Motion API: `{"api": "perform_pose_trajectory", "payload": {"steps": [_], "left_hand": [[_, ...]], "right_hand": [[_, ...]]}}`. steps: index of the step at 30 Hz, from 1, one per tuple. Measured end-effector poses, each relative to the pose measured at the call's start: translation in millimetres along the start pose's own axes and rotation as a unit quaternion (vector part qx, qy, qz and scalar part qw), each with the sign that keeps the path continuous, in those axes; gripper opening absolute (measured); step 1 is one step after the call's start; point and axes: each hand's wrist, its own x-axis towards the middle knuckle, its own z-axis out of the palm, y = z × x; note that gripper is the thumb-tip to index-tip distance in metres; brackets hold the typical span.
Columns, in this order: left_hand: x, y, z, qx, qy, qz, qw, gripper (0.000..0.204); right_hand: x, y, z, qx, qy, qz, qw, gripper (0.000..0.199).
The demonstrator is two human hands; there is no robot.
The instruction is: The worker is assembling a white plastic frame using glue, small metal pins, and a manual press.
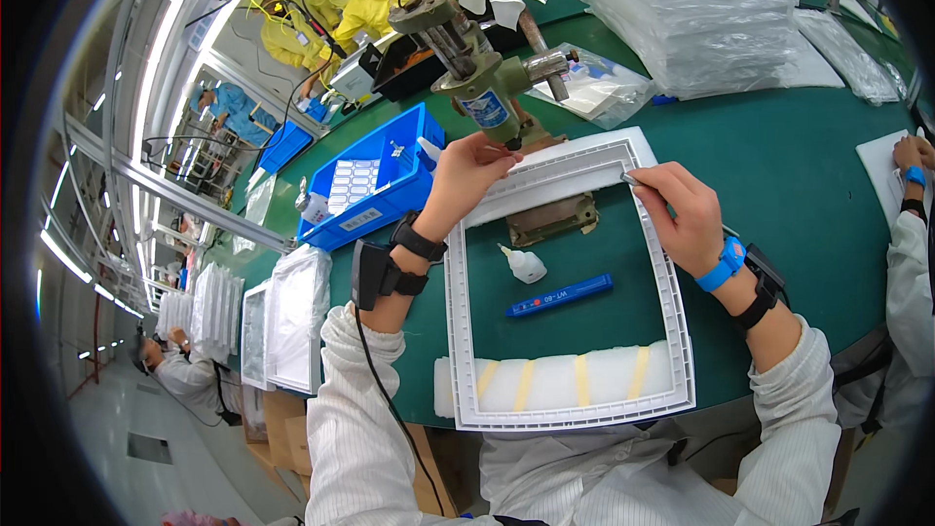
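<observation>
A white rectangular plastic frame (668, 302) lies on the green bench, around the brown metal base (553, 219) of a hand press (477, 78). My left hand (466, 180) is above the frame's far left part, its thumb and forefinger pinched just under the press head. What they hold, if anything, is too small to make out. At the far right corner, my right hand (679, 214) pinches a small grey metal-looking piece (628, 178) against the frame's edge. Inside the frame lie a small white bottle (524, 265) and a blue pen-shaped tool (560, 295).
White foam with yellow strips (565, 378) lies under the frame's near side. A blue bin (365, 222) with a label sheet stands left. Plastic-wrapped stacks (682, 24) rise at the back right. Another person's hands (913, 156) are at the right edge.
</observation>
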Motion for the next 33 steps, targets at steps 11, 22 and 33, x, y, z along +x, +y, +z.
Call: {"api": "perform_pose_trajectory", "payload": {"steps": [11, 22, 33], "left_hand": [[4.3, -9.0, 18.9, 0.134, 0.035, 0.047, 0.989, 0.021], [-9.1, 5.0, 29.0, 0.221, 0.062, 0.085, 0.970, 0.018], [-14.3, -0.4, 29.7, 0.317, 0.084, 0.193, 0.925, 0.020]], "right_hand": [[-0.9, 1.6, -0.6, -0.008, -0.008, 0.001, 1.000, 0.014], [-1.0, 1.8, 0.6, -0.011, -0.015, 0.013, 1.000, 0.015], [-0.7, 0.7, 0.0, -0.013, -0.015, 0.008, 1.000, 0.014]]}}
